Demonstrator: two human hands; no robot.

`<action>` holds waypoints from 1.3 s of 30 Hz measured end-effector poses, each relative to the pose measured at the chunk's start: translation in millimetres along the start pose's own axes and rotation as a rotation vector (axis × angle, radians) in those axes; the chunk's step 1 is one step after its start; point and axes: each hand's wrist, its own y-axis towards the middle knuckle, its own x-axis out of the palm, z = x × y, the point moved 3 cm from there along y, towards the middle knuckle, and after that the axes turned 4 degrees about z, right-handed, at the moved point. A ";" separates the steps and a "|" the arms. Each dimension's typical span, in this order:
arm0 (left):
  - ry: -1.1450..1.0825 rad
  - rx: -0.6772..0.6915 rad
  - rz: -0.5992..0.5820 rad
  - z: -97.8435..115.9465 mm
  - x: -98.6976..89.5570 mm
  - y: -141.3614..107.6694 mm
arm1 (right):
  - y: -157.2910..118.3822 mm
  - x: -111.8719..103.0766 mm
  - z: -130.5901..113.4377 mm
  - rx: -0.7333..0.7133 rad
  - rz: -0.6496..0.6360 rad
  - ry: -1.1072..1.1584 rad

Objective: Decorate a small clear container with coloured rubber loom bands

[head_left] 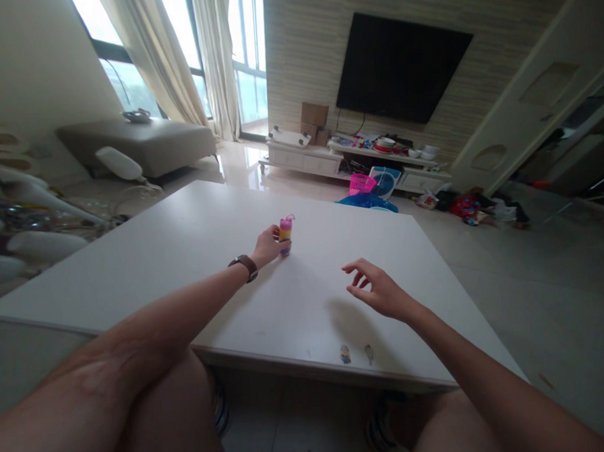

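Note:
My left hand (270, 246), with a dark watch on its wrist, is wrapped round a small colourful bottle (285, 232). The bottle stands upright on the white table (306, 300). It has a pink top with a thin pink loop, a yellow band and blue near the base; my fingers cover part of it. My right hand (373, 286) hovers above the table to the right, fingers curved and apart, holding nothing. Its shadow falls on the tabletop. Below it, near the front edge, are a small cartoon-figure sticker (344, 354) and a greyish sticker-like mark (369, 354).
Past the table's far edge are a pink basket (361, 184) and blue plastic (364, 200). A low white cabinet (303, 160) with clutter stands beneath a wall television (402, 65). White chair-like shapes (121, 163) are at left. Bags (465, 205) lie on the floor at right.

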 end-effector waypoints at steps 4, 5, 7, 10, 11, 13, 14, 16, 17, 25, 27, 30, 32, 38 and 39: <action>0.033 0.008 -0.003 1.3 6.6 6.2 | 0.7 1.3 -2.2 -0.006 -0.034 -0.002; 0.034 0.011 -0.004 1.9 8.2 6.8 | 1.0 2.0 -2.8 -0.009 -0.045 -0.002; 0.026 0.010 -0.010 3.2 10.7 6.6 | 1.7 4.0 -3.8 -0.012 -0.069 -0.002; -0.009 -0.005 -0.060 7.3 12.0 2.9 | 2.6 8.2 -5.9 -0.007 -0.104 -0.011; -0.020 -0.016 -0.071 10.2 10.9 0.7 | 2.5 9.6 -7.2 -0.004 -0.116 -0.017; -0.004 -0.046 -0.028 20.2 4.2 -5.4 | 1.3 11.7 -11.7 -0.003 -0.137 -0.031; 0.028 -0.050 0.048 28.3 -2.1 -9.6 | 0.1 12.4 -15.1 -0.007 -0.149 -0.040; 0.064 -0.042 0.172 51.4 -16.3 -22.1 | -3.2 13.1 -23.7 -0.026 -0.171 -0.069; 0.054 -0.005 0.171 66.5 -22.4 -30.4 | -5.1 13.1 -28.6 -0.038 -0.175 -0.087; -0.225 0.565 -0.596 182.4 -38.4 -147.8 | -17.9 12.2 -58.9 -0.116 -0.029 0.000; -0.227 0.707 -0.867 187.2 -35.0 -175.7 | -20.1 11.3 -59.6 -0.057 0.029 0.055; -0.203 0.863 -1.053 176.0 -30.3 -195.6 | -23.7 11.4 -57.8 0.027 0.070 0.118; -0.185 0.872 -1.107 161.9 -25.2 -196.5 | -26.4 12.2 -56.4 0.050 0.086 0.170; -0.205 0.805 -1.164 131.2 -9.2 -182.8 | -37.4 15.1 -54.0 0.196 0.105 0.275; -0.205 0.784 -1.155 129.4 -7.2 -179.6 | -39.6 16.0 -53.6 0.224 0.089 0.289</action>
